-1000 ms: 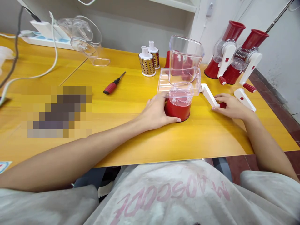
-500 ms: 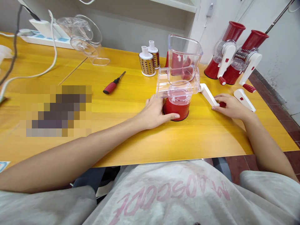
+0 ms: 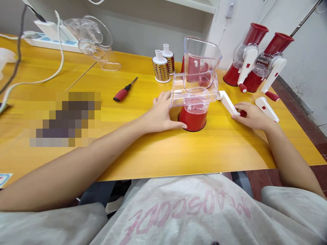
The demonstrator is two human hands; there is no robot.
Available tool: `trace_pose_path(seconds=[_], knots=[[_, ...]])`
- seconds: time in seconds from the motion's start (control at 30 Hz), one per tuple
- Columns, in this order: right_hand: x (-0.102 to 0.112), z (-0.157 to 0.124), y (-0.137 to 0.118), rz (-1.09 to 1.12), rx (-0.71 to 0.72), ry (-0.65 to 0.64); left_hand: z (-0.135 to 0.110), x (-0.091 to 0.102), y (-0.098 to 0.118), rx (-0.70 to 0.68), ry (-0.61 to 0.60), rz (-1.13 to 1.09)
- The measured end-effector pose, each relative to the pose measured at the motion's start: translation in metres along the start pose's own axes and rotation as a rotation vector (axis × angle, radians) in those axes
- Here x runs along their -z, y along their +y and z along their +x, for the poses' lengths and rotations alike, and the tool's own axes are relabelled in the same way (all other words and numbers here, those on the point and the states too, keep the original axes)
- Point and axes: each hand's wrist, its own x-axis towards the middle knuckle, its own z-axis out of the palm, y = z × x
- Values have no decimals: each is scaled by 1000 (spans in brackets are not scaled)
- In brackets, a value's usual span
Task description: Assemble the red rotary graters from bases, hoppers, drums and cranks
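A rotary grater [image 3: 193,119] with a red base and a clear body and hopper stands upright on the table. My left hand [image 3: 160,114] is at its left side, thumb stretched toward the front of the base and fingers apart; whether the fingertips touch the clear body is hidden. A white crank handle [image 3: 228,103] reaches the right end of the clear body and slopes down to a red knob. My right hand [image 3: 251,115] has its fingers round that knob.
Two perforated drums [image 3: 161,69] stand behind the grater. A screwdriver [image 3: 125,91] lies to the left. Two other graters [image 3: 265,64] and a loose white handle [image 3: 266,108] are at right. Back left are a clear grater body [image 3: 95,47] and a power strip [image 3: 56,42].
My left hand has slid left and slightly away from me, loosening off the red base. My right hand keeps its place on the crank handle's knob.
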Motion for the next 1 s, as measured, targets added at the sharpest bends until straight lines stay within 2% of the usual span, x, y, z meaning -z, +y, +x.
trace_pose_path(seconds=[0.07, 0.13, 0.23, 0.3, 0.4, 0.5, 0.53, 0.6, 0.73, 0.8, 0.9, 1.0], knots=[[0, 1, -1, 1, 2, 2, 5, 21, -4, 22, -37, 148], [0, 1, -2, 5, -7, 6, 8, 47, -7, 23, -6, 252], [1, 2, -4, 15, -18, 3, 9, 87, -13, 64, 152, 389], [1, 1, -6, 21, -20, -2, 8, 108, -26, 163, 290, 432], [1, 1, -6, 18, -24, 2, 9, 123, -58, 350, 392, 446], [0, 1, -4, 23, -20, 7, 12, 117, -89, 553, 338, 385], [-1, 2, -3, 25, -19, 5, 13, 113, -94, 612, 310, 383], [-1, 2, -2, 27, -18, -2, 13, 103, -95, 642, 282, 429], [-1, 2, -2, 32, -20, -7, 6, 87, -72, 493, 280, 637], [-1, 2, -3, 34, -18, -6, 5, 81, -62, 420, 270, 674], [-1, 2, -2, 29, -15, -6, 11, 71, -61, 312, 291, 573], [-1, 2, -1, 15, -11, -8, 20, 59, -71, 195, 293, 418]])
